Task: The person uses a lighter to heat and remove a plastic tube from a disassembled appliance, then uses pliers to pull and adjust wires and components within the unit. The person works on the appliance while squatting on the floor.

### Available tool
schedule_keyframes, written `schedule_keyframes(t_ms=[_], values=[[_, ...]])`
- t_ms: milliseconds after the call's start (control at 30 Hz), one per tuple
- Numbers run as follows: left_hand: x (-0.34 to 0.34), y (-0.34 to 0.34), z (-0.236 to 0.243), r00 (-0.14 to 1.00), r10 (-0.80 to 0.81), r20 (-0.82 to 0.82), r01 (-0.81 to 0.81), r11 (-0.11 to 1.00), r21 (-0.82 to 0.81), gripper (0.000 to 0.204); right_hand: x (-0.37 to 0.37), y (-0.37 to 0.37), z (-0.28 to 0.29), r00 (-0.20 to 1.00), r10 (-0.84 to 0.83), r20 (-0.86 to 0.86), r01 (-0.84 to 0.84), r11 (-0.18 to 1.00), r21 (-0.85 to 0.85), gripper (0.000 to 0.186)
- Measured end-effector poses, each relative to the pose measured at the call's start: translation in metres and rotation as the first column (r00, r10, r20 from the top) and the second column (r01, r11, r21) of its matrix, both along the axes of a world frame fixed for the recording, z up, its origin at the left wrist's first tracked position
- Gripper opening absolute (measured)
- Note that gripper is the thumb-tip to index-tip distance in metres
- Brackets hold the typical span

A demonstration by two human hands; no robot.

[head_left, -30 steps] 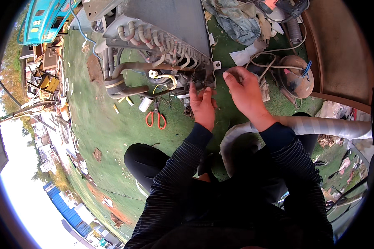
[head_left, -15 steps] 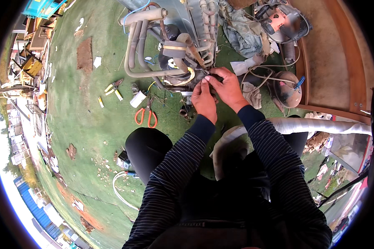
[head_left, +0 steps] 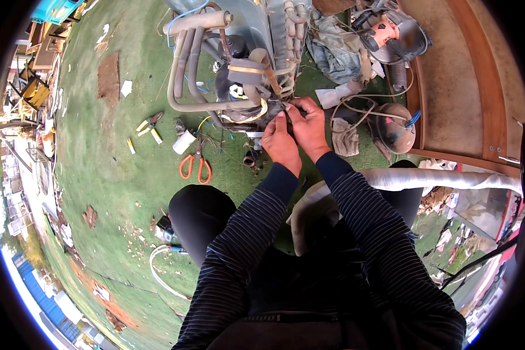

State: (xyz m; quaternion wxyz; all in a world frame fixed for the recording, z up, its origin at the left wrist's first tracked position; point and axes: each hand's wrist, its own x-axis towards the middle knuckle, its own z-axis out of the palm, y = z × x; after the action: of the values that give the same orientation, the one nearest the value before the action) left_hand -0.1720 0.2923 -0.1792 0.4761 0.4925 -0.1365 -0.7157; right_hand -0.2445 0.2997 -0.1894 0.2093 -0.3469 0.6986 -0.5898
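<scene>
My left hand (head_left: pixel 282 144) and my right hand (head_left: pixel 309 129) meet at the lower end of a bundle of bent copper-like pipes (head_left: pixel 216 105), some sleeved in grey foam. Both are closed, thumbs and forefingers pinching close together at a small dark part whose kind I cannot make out. Behind the pipes stands a black rounded compressor (head_left: pixel 224 84), partly covered by them. Just left of my left hand, a short dark pipe fitting (head_left: pixel 250 158) lies on the green ground. Orange-handled scissors (head_left: pixel 197 167) lie farther left.
Yellow-handled pliers (head_left: pixel 151 125) and a white roll (head_left: pixel 184 142) lie left on green turf. To the right are a rusty round metal body (head_left: pixel 394 129) with a looped cable, an orange power saw (head_left: pixel 385 32) and a wooden frame (head_left: pixel 478 76). A white wrapped pipe (head_left: pixel 443 179) crosses my right knee.
The whole view has shifted slightly, so things sit a little farther left. Both hands stay pinched at the same spot by the pipes, with only slight finger movement.
</scene>
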Motion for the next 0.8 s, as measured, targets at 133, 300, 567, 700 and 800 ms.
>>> schedule_keyframes(t_ms=[133,300,567,700,800], values=[[-0.004,-0.001,0.001,0.995,0.044,-0.087,-0.040,0.998,0.047,0.019,0.008,-0.003,-0.006,0.986,-0.120,0.118,0.116,0.992,0.038,0.014],[-0.003,-0.007,0.003,0.992,0.055,-0.112,-0.045,0.995,0.087,0.018,0.017,-0.015,-0.025,0.906,-0.274,0.323,0.268,0.961,0.063,0.016],[0.013,-0.011,0.000,0.990,-0.119,-0.078,0.129,0.981,0.147,0.018,0.007,-0.022,0.007,0.702,-0.356,0.617,0.183,0.927,0.327,0.019],[0.037,0.018,0.045,0.947,-0.291,0.134,0.244,0.925,0.290,0.019,-0.016,0.000,0.041,0.616,-0.322,0.719,0.150,0.944,0.295,0.021],[0.066,0.025,0.049,0.868,-0.377,0.322,0.372,0.925,0.078,0.018,-0.022,0.013,0.047,0.870,-0.115,0.480,0.041,0.986,0.162,0.028]])
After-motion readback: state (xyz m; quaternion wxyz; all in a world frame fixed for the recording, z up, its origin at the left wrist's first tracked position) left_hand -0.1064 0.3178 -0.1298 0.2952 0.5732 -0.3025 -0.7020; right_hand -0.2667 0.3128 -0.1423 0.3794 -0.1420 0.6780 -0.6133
